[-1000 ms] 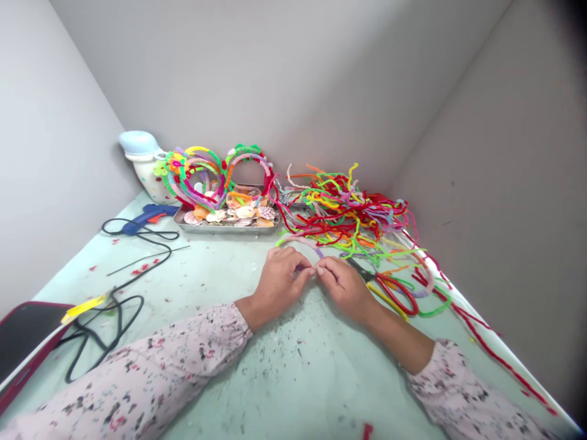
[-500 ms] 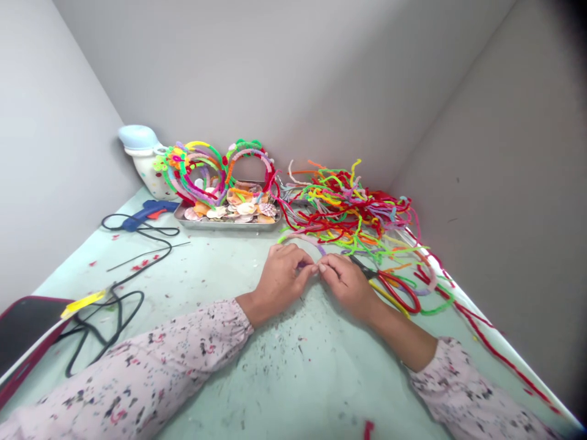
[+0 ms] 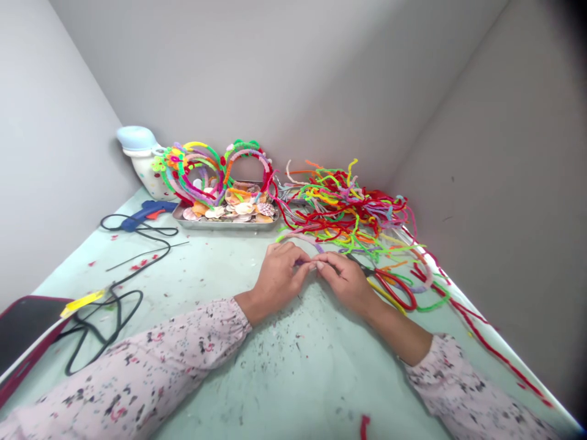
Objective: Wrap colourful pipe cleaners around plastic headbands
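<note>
Over the middle of the table, my left hand (image 3: 282,275) and my right hand (image 3: 345,281) meet with fingertips pinched together. Between and just behind them curves a fuzzy pipe cleaner strip (image 3: 302,237) in purple, pink and green. My left fingers are closed on its purple end, which is mostly hidden. The right thumb and forefinger press at the same spot, but what they pinch is too small to make out. Close behind my right hand lie red-handled scissors (image 3: 395,286), partly under loose pipe cleaners.
A heap of colourful pipe cleaners (image 3: 343,208) spreads at the back right. Decorated headbands (image 3: 247,153) stand on a metal tray (image 3: 224,226) of seashells. To the left are a blue glue gun (image 3: 144,214), its black cable, a white bottle (image 3: 149,174) and a dark red-edged object (image 3: 27,330).
Both hands stay together at nearly the same place; the right fingers have shifted slightly over the left fingertips. The whole view has moved a little.
</note>
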The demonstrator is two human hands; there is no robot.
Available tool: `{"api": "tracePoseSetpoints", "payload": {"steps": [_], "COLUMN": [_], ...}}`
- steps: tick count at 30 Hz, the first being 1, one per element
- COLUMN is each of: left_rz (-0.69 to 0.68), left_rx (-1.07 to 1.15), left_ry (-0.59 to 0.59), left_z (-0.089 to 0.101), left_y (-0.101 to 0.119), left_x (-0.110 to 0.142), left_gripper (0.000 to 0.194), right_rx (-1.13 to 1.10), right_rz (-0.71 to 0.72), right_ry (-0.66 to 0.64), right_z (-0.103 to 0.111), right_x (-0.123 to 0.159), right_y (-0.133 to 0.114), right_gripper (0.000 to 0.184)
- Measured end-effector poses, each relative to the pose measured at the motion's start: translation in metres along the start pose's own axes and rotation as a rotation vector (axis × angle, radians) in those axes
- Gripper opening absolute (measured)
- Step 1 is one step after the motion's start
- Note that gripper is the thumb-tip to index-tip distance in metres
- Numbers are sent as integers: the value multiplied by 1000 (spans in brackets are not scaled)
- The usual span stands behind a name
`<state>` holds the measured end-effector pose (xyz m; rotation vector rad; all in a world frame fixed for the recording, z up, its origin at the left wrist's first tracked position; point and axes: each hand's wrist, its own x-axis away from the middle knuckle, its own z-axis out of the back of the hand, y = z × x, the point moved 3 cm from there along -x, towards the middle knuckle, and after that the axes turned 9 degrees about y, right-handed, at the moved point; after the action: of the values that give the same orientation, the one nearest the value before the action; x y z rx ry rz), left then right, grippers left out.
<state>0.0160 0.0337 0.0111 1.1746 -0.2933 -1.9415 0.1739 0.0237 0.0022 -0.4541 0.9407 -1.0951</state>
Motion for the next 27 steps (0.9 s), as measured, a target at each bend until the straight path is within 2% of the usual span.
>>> {"api": "tracePoseSetpoints", "payload": {"steps": [16,27], "left_rz": [-7,-20], "left_rx": [10,-5], "left_ry": [-14,5], "left_z": [1,2], "left_y": [2,2], "left_x": [0,-1], "left_gripper": [10,10], "right_rx": [32,-96], "right_rz": [0,-80], "right_ry": [-2,-19], "right_z": [0,-1], "right_x": [0,0], "right_y": [0,3], "right_gripper": [21,21]}}
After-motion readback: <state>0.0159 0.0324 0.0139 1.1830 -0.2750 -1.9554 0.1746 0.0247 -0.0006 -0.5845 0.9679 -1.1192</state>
